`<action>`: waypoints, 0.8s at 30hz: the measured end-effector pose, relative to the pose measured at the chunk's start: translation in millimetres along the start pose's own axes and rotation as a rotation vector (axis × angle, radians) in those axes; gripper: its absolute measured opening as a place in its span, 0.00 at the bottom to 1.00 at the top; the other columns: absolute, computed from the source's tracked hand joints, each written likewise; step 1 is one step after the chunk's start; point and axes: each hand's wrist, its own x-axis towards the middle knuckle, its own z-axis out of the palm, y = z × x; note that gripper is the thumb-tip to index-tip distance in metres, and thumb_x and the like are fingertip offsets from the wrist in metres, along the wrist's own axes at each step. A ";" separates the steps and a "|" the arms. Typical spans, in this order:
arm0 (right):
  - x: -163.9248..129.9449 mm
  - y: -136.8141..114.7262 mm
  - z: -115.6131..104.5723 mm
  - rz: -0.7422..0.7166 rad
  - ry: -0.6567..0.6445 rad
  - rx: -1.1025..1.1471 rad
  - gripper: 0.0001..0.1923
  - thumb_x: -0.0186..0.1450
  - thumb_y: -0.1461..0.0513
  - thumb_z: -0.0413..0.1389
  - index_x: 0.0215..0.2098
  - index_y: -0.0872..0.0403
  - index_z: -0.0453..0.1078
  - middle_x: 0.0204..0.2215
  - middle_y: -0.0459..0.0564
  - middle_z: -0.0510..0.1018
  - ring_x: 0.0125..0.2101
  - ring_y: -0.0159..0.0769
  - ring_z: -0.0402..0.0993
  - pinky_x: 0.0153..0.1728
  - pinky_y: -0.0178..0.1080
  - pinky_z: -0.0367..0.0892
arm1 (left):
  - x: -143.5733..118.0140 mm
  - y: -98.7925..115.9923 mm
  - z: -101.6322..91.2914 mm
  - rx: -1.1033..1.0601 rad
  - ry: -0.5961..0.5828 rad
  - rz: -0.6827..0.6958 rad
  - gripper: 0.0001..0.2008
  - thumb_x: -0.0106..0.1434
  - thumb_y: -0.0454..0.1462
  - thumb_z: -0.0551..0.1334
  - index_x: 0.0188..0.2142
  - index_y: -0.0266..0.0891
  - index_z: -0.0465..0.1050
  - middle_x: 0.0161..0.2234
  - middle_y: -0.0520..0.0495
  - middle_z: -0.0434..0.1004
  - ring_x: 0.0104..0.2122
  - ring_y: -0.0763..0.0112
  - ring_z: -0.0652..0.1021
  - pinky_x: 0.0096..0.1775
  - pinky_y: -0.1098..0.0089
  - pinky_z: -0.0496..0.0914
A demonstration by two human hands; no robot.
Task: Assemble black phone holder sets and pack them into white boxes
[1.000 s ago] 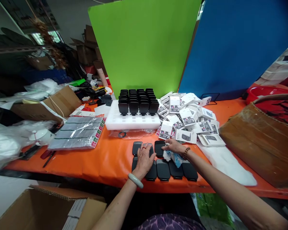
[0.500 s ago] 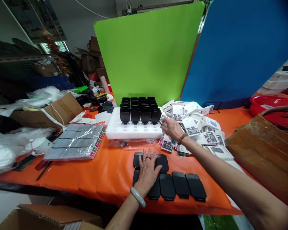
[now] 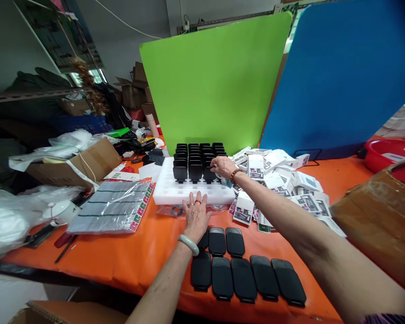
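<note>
Matte black pads (image 3: 219,240) (rounded) — white foam tray (image 3: 175,191)

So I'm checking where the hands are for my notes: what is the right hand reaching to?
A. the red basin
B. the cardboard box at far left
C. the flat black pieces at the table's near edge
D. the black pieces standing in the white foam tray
D: the right hand is at the front row of upright black pieces in the white foam tray, apparently touching one at the row's right end.
</note>
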 end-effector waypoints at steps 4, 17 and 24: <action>-3.6 -1.8 -28.3 0.024 0.107 0.061 0.08 0.61 0.62 0.58 0.37 0.56 0.76 0.39 0.51 0.78 0.40 0.37 0.72 0.40 0.36 0.66 | 1.7 -2.6 0.2 -0.200 0.009 -0.030 0.30 0.57 0.33 0.64 0.60 0.42 0.64 0.65 0.38 0.56 0.66 0.46 0.48 0.61 0.40 0.36; -145.7 20.4 -85.6 0.255 -0.312 0.880 0.12 0.48 0.56 0.64 0.25 0.56 0.72 0.21 0.44 0.73 0.23 0.31 0.67 0.25 0.34 0.64 | -58.4 66.3 -59.9 -1.753 -0.600 -0.402 0.34 0.65 0.57 0.45 0.47 0.31 0.73 0.45 0.31 0.77 0.38 0.53 0.80 0.40 0.56 0.73; -228.2 -15.6 -26.2 0.185 0.350 0.481 0.11 0.62 0.56 0.54 0.37 0.55 0.71 0.36 0.53 0.75 0.38 0.41 0.71 0.43 0.42 0.66 | -108.8 97.3 -40.2 -2.022 -0.537 -0.773 0.23 0.69 0.45 0.48 0.38 0.29 0.75 0.31 0.39 0.78 0.26 0.67 0.78 0.28 0.71 0.72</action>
